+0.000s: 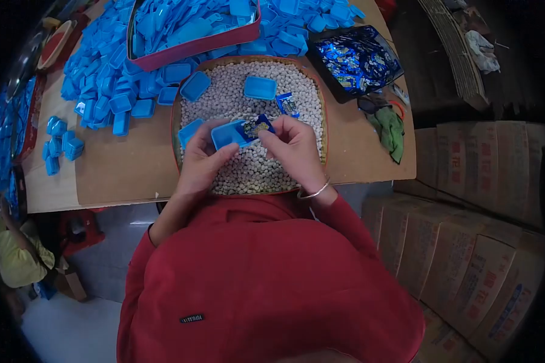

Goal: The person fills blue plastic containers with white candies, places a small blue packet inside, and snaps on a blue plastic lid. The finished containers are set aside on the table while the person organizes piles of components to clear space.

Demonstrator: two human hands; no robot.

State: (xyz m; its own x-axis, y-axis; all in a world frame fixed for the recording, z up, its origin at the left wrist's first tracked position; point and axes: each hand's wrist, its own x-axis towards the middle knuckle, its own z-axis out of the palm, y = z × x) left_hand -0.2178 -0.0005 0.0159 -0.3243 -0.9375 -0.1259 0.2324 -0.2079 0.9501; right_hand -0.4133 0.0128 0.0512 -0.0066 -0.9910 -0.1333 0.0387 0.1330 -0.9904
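Note:
My left hand (203,158) grips a small blue plastic box (226,137) by its side, tilted over a wide tub full of small whitish pellets (248,175). Between the fingertips of my right hand (295,148) is a shiny dark blue packet (258,127) with yellowish print, its left end overlapping the box's opening. On the pellets lie an open blue box (260,88) and a second blue packet (287,104), both just beyond my hands. Another blue box (195,86) rests at the tub's upper left, and one more is partly hidden behind my left hand.
Loose blue boxes (112,91) are heaped behind and left of the tub, around a pink-rimmed container (197,47). A black tray (360,60) of blue packets stands right, near a green cloth (390,133). Cardboard cartons (460,254) stack at right; a person in yellow (21,257) is left.

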